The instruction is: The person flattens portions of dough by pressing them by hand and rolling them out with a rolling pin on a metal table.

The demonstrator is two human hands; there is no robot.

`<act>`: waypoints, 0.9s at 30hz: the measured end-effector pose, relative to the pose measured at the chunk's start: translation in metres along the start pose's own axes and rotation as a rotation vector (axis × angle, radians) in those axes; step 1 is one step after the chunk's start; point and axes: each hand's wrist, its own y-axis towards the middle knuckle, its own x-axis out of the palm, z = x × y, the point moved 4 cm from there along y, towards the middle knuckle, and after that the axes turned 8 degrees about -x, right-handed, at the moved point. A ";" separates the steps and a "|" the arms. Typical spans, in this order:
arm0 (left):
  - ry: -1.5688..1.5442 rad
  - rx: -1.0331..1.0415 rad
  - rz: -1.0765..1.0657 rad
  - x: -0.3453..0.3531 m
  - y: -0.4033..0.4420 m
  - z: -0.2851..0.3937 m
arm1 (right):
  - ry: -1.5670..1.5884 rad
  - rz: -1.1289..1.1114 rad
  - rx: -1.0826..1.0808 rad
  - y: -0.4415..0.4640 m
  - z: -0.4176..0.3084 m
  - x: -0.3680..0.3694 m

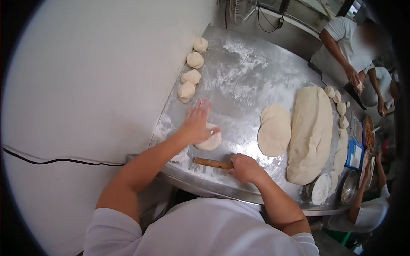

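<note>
Left hand (198, 123): fingers spread wide, thumb lying over a dough disc (208, 141), pale, flat and roughly round. Right hand (247, 168): closed around one end of a wooden rolling pin (212, 163), smooth, brown, cylindrical; its free end points toward the left, just below the disc.

Beyond the left hand, four dough balls (195, 60), lumpy and cream-coloured, line the worktop's edge near the wall. Right of centre, flattened rounds (274, 131) overlap, smooth-faced. Beside them, a thick dough slab (311, 134), long, soft, creased lengthwise. Farther right: small dough lumps (341, 109), a blue tray (355, 154), a bowl of white powder (321, 189) and a metal bowl (349, 186).

Surface: worktop (230, 96) of grey metal, streaked with white powder. Room: plain pale wall (94, 77), black cable (60, 161) along it, fan (241, 10) at top; co-workers in white (348, 47) at right.
</note>
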 end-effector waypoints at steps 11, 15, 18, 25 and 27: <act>0.185 0.490 -0.147 0.016 -0.026 0.023 | 0.041 -0.048 -0.012 0.009 -0.006 0.012; 0.233 0.491 -0.167 0.035 -0.021 0.030 | 0.071 -0.062 -0.012 0.009 -0.005 0.009; 0.256 0.389 -0.160 0.035 -0.021 0.040 | 0.072 -0.061 -0.016 0.005 -0.008 0.008; -0.092 0.160 -0.210 0.050 0.005 0.011 | -0.038 0.084 0.013 0.010 0.011 0.016; -0.122 0.051 -0.279 0.034 0.014 -0.004 | -0.082 0.156 0.015 0.015 0.014 0.012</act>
